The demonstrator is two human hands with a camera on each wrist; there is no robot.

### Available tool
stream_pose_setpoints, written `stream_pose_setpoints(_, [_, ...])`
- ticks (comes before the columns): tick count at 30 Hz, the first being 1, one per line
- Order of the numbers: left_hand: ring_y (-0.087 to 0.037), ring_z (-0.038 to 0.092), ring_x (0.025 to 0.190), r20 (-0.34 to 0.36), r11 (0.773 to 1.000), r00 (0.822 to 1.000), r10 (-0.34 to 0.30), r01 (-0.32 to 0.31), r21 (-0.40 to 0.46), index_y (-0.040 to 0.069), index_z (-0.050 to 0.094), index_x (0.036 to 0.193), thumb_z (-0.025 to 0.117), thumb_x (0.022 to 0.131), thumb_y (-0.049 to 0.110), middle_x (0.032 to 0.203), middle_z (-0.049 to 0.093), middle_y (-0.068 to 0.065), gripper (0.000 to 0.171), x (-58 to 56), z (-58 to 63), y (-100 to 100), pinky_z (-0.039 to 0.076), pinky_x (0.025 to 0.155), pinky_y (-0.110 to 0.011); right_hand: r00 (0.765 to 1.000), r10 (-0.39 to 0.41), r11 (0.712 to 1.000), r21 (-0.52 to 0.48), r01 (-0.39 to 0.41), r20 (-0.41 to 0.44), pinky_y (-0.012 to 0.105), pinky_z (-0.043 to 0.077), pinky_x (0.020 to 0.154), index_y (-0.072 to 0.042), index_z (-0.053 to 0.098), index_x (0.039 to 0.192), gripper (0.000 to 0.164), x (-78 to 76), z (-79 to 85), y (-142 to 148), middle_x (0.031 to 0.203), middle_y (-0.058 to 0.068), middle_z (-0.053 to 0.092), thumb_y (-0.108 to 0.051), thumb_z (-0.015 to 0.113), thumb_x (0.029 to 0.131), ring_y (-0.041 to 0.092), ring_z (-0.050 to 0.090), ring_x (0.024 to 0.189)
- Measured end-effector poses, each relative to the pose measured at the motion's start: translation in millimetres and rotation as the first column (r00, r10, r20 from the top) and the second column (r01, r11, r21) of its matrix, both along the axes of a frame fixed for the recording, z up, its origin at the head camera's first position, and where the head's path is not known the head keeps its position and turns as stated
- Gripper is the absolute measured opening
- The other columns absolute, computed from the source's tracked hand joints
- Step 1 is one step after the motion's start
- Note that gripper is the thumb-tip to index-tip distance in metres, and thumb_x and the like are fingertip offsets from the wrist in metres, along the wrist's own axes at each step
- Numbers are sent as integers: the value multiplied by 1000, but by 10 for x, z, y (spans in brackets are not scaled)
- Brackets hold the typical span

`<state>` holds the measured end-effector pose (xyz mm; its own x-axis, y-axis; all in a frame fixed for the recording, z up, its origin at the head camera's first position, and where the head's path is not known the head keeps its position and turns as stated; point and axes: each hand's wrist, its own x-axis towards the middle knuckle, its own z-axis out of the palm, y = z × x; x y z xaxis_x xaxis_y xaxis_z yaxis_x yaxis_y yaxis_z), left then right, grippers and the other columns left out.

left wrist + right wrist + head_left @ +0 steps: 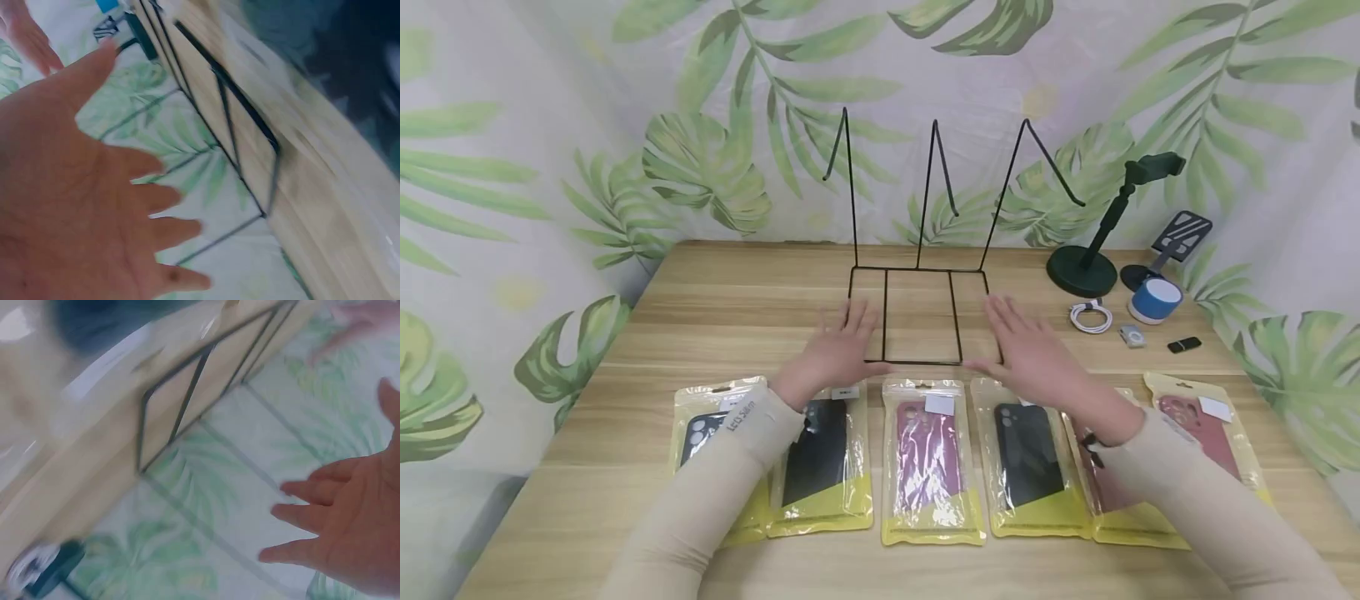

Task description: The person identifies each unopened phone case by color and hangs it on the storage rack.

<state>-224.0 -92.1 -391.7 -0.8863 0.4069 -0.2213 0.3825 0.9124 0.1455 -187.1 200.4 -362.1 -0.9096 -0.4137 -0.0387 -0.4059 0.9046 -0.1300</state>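
Gripping nothing, outspread fingers (177,233) flank the wire rack (955,317) behind bagged phone cases (928,458).

Upright black wire rack (917,268)

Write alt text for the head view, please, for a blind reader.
A person's open left hand and right hand flank the base of a black wire rack on a wooden table. Six bagged phone cases lie nearer the person; dark stands and small gadgets sit at right.
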Motion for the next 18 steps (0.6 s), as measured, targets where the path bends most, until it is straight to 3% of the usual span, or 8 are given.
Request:
stream_pose_setpoints(3, [-46,8,151,66,998,997,28,-25,-51,1,11,158,51,96,60,165,3,-21,95,-65,-19,-96,5,121,-64,999,-39,999,-13,39,-28,68,16,117,-1,31,154,73,104,65,296,158,23,32,-50,49,101,43,27,147])
stream_pose_setpoints(5, [-47,11,150,99,997,994,43,-36,-70,-4,14,156,52,97,57,164,9,-24,93,-105,-31,-133,8,122,-62,997,-64,998,-16,64,-42,67,25,114,-1,44,147,60,167,64,520,148,25,46,-40,51,102,46,42,137])
stream_pose_setpoints(8, [-47,13,150,124,996,991,56,-47,-72,-8,16,154,53,97,55,163,11,-27,93,-146,-49,-156,11,123,-59,992,-122,992,-26,121,-35,65,39,104,1,56,136,47,247,17,857,135,28,57,-31,54,102,49,52,125])
stream_pose_setpoints(13, [-47,14,149,132,997,989,63,-58,-44,-8,14,154,56,96,55,162,11,-28,96,-176,-67,-152,13,123,-58,968,-247,968,-38,249,49,68,41,99,5,58,130,42,307,-124,1427,132,34,55,-24,57,100,54,49,123])
stream_pose_setpoints(18, [-45,18,149,104,999,993,49,-46,-27,-7,18,154,57,95,54,162,16,-26,93,-224,-102,-138,14,122,-58,952,-303,951,-47,306,50,70,39,96,12,55,127,39,297,-297,2076,127,41,53,-14,55,98,60,47,117])
